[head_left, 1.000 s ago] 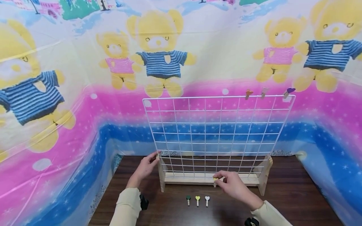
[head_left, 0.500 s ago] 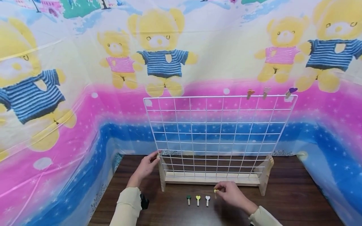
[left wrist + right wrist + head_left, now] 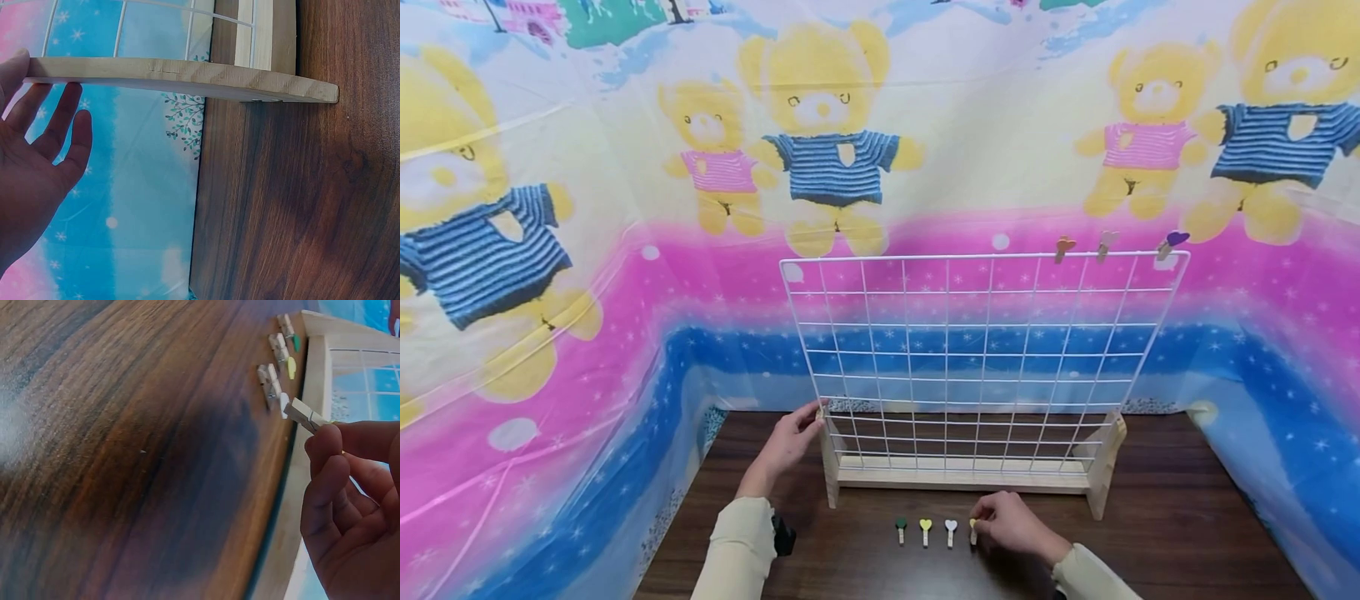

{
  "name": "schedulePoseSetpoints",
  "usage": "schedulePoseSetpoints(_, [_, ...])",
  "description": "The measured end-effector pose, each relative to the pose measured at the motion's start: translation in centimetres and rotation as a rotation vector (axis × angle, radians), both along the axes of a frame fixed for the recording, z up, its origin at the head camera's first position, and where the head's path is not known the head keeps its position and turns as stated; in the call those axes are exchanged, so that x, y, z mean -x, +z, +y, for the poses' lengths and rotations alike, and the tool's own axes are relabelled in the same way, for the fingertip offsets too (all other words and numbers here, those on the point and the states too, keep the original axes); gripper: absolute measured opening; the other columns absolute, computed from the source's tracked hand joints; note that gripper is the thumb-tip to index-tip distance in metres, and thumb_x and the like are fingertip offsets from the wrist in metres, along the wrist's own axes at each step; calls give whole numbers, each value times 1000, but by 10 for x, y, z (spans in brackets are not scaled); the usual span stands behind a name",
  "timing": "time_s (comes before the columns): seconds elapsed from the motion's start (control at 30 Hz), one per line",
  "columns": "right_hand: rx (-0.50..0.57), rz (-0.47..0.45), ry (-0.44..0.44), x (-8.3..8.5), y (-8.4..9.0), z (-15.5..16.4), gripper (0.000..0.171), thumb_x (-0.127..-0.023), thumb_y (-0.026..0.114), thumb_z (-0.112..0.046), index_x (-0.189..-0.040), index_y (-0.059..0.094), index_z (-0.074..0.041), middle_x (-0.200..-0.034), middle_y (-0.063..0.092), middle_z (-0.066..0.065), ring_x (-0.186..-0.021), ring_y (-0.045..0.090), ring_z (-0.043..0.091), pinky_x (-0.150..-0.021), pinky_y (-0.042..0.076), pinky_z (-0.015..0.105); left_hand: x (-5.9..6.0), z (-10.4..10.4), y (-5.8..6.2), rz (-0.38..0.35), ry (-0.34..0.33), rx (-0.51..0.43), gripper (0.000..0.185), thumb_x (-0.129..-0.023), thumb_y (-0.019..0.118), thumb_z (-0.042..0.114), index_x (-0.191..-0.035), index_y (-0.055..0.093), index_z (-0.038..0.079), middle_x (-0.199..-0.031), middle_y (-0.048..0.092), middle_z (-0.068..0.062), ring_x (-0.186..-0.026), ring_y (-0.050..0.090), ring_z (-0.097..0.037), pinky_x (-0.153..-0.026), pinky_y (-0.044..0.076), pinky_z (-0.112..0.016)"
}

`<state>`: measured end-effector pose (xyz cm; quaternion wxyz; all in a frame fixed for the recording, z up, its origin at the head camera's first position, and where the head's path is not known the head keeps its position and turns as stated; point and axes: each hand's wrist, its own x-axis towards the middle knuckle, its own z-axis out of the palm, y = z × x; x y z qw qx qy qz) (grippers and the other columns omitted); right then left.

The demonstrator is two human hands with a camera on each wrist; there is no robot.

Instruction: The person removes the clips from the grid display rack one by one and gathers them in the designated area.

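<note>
In the head view my right hand pinches a small wooden clothespin with a yellow heart, low over the table. Its thumb and fingers cover most of the heart. To its left lie a white-heart clothespin, a yellow-heart clothespin and a green-heart clothespin in a row. My left hand holds the top of the left wooden support of a wire grid stand. Some of its fingertips touch the support's outer face.
The white wire grid stands upright behind the row. Along its top right edge are clipped an orange clothespin, a pale clothespin and a purple clothespin. A printed bear curtain surrounds the dark wooden table.
My right hand has come down from in front of the stand's base toward the table, carrying the yellow-heart clothespin to the right end of the row. The left hand stays at the support.
</note>
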<state>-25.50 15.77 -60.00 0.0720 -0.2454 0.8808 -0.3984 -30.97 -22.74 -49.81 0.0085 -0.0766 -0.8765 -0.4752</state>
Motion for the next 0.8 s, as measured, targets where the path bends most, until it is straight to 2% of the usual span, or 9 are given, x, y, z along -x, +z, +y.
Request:
schedulePoseSetpoints(0.3, [-49,-152,22,8,-14,0,9,-84,62,-1,-85,70,-6,-64,60,-5,-47,54,8,-47,43,23,-3,2,2,4,-4,-10,41,-99,51,14,-140,48,16,-131,53,-17,-116,51,-29,-87,45,-45])
schedulePoseSetpoints(0.43, [-80,-160,17,10,-18,0,9,-86,61,-3,-85,70,-7,-63,59,-5,-47,54,8,-46,43,24,-2,1,1,8,-10,-13,41,-99,51,14,-140,49,16,-129,54,-16,-114,52,-28,-86,46,-43])
schedulePoseSetpoints(0.8, [-104,-100,0,11,-28,-2,7,-88,62,-7,-84,67,-9,-63,55,-7,-46,52,7,-45,43,24,-2,0,1,18,-10,-11,41,-99,51,14,-140,49,16,-130,54,-16,-116,52,-29,-89,45,-45])
